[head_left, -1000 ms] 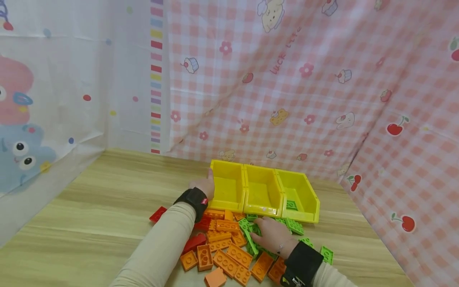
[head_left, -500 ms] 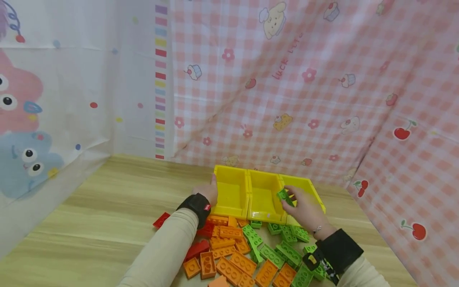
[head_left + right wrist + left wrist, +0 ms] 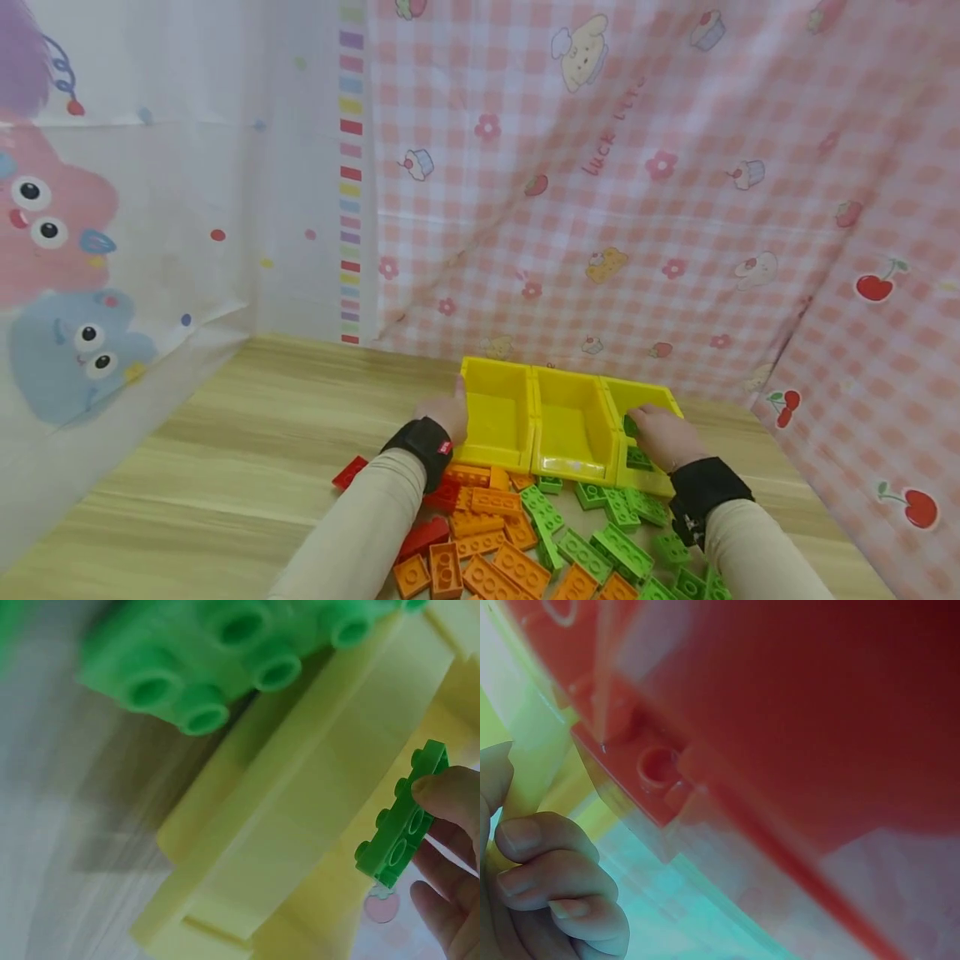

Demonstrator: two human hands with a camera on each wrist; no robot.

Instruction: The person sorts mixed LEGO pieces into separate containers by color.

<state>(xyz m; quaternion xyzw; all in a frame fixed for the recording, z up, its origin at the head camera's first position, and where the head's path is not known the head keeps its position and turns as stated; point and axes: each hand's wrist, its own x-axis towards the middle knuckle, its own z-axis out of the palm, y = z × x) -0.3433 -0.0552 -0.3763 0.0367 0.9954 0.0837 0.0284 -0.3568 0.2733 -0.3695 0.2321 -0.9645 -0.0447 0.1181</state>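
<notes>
Three joined yellow bins [image 3: 573, 468] stand in a row in the head view. My left hand [image 3: 442, 414] grips the outer side wall of the left bin, thumb up along its edge; the left wrist view shows its fingers [image 3: 559, 877] curled at the yellow plastic. Within the right bin [image 3: 654, 481], my right hand [image 3: 666, 437] pinches a green toy building brick [image 3: 403, 814] between thumb and fingers, tilted in the right wrist view. Below it another green brick [image 3: 638, 457] lies in that bin. The left and middle bins hold no bricks.
In front of the bins lie loose bricks: red ones [image 3: 423, 536] at left, orange ones [image 3: 495, 502] in the middle, green ones [image 3: 621, 550] at right. A pink checked cloth [image 3: 562, 208] hangs close behind the bins.
My right hand has picked a green brick from the pile and carried it up and rightward past the middle bin into the right one. The left hand keeps its grip on the left bin.
</notes>
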